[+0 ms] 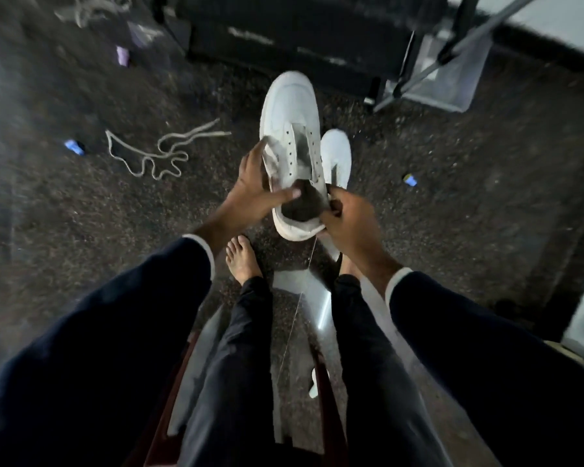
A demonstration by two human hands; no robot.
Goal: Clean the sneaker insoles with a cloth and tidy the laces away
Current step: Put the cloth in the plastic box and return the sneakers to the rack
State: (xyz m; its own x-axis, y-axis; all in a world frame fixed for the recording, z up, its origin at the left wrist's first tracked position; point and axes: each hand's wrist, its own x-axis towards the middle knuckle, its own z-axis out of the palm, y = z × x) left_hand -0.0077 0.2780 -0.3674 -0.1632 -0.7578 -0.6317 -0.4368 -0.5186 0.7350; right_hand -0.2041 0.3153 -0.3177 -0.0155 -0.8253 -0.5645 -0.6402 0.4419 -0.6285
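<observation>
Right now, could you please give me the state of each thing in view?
Held sneaker: unlaced, lifted off the floor.
Second sneaker: on the floor behind it.
Lace: loose on the floor.
Left hand: holds the sneaker's side.
Right hand: grips at the heel opening.

Indoor domestic room, dimly lit. Dark speckled stone floor (452,203) lies below the hands; dark furniture (284,32) stands beyond them, and a light wall (560,15) runs far right of them.

smooth matt white leather-looking sneaker (292,106), dark fuzzy fabric lining inside, woven cloth lace (155,153) on rough speckled stone floor (452,197), dark cloth sleeves
</observation>
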